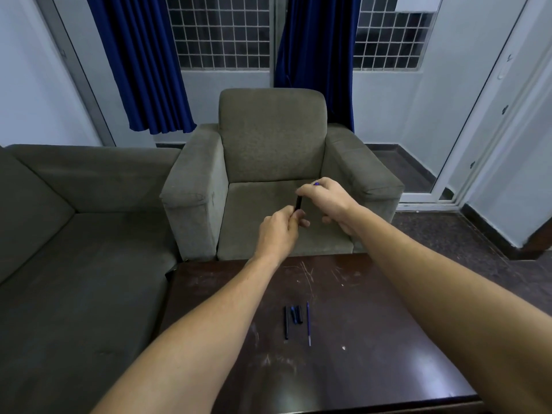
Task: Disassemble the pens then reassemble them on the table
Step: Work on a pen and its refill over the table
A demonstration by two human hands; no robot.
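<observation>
With one pen's parts [294, 319] on the bench [373, 324], your left hand [276, 234] and right hand [324, 198] pinch a second pen [298, 203] at mid-frame; disassembly apparently underway, next pull it apart steadily.

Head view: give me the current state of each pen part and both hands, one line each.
Left hand: closed on the lower end of the black pen.
Right hand: pinching the pen's upper end, a blue piece showing at its fingers.
Black pen: held in the air between both hands.
Black barrel: lying on the table, separate.
Short pieces: lying beside the barrel.
Blue refill: lying loose, apart.
</observation>
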